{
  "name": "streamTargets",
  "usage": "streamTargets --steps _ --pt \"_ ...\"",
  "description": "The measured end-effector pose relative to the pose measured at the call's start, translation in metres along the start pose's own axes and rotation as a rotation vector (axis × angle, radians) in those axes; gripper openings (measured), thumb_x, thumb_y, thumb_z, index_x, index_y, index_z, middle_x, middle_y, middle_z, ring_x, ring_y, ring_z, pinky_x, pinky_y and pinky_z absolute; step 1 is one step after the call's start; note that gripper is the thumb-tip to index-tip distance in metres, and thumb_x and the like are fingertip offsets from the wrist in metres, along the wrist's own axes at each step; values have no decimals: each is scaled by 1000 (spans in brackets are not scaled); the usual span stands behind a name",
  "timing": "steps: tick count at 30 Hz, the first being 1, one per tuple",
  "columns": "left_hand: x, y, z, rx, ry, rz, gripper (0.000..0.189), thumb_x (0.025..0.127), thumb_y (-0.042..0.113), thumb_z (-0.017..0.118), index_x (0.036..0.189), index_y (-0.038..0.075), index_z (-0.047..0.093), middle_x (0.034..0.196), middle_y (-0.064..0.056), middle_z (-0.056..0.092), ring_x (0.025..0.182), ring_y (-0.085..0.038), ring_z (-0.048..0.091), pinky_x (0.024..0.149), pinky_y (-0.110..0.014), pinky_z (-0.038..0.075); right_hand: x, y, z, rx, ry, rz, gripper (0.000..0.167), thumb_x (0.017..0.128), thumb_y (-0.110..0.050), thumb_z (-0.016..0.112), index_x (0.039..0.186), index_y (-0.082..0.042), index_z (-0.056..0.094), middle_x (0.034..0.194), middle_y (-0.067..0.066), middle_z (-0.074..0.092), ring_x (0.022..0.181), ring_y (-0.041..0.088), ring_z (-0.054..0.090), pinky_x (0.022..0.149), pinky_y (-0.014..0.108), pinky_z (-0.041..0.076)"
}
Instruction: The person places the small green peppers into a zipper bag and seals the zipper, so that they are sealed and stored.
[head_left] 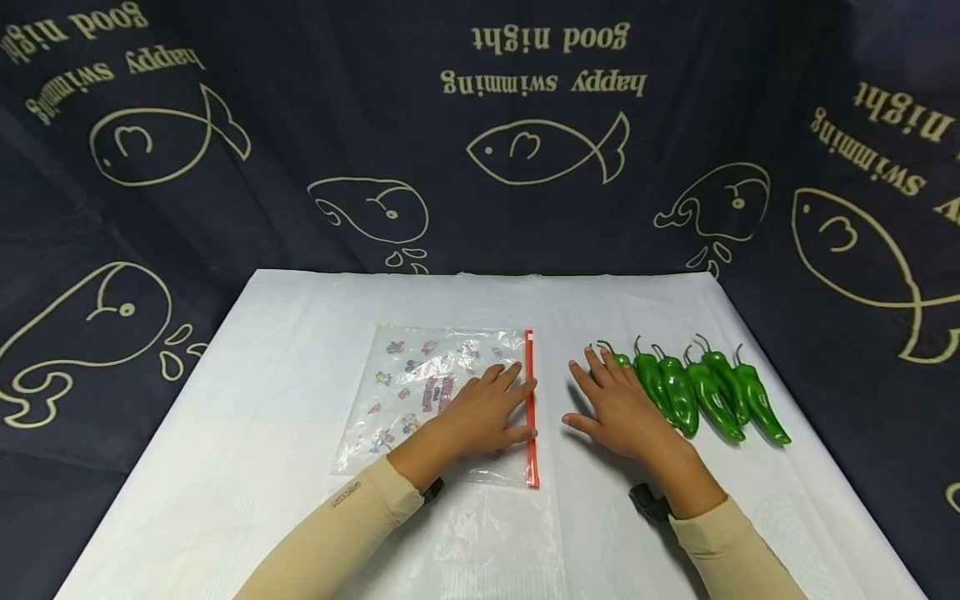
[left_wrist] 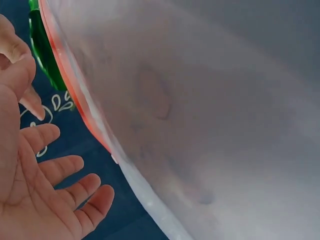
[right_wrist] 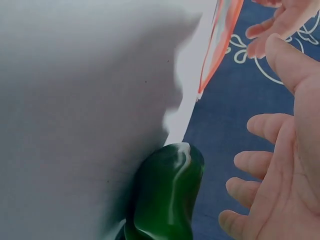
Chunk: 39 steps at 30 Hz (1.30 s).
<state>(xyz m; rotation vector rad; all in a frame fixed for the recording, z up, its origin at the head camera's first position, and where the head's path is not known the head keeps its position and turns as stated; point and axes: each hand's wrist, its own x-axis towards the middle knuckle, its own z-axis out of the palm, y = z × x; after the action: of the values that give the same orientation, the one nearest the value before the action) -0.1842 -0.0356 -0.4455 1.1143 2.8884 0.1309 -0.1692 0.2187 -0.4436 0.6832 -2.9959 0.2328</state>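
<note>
A clear zip bag with small printed cartoon figures lies flat, its red zipper edge facing right. Over the bag's right half is my left hand, fingers spread and fingertips by the zipper; the left wrist view shows its palm apart from the plastic. To the right, my right hand is spread in front of the leftmost of several green peppers, partly hiding it. A pepper shows large beside that hand's fingers in the right wrist view. Neither hand grips anything.
White cloth covers the table. Beneath the bag's front edge, another sheet of clear plastic lies on it. A dark blue curtain with fish and whale drawings hangs behind and along both sides.
</note>
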Motion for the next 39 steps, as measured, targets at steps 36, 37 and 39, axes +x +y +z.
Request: streamTargets --steps 36,37,39 --pt "15 0 4 -148 -115 -134 74 89 56 62 151 19 46 158 -14 32 140 -41 34 107 -49 41 2 -6 2 38 -25 -42 83 91 -54 63 153 -6 37 160 24 22 146 46 16 112 65 22" --pt "14 -1 4 -154 -118 -138 74 88 56 62 150 19 46 158 -14 33 140 -41 34 108 -49 40 3 -7 3 44 -29 -54 83 91 -54 63 153 -5 37 159 25 23 145 46 17 112 65 23" --pt "14 -2 5 -161 -122 -143 74 88 55 63 150 17 46 156 -14 35 140 -40 35 110 -48 39 5 -9 4 60 -35 -74 83 91 -53 64 153 -4 37 158 26 24 145 48 17 112 64 24"
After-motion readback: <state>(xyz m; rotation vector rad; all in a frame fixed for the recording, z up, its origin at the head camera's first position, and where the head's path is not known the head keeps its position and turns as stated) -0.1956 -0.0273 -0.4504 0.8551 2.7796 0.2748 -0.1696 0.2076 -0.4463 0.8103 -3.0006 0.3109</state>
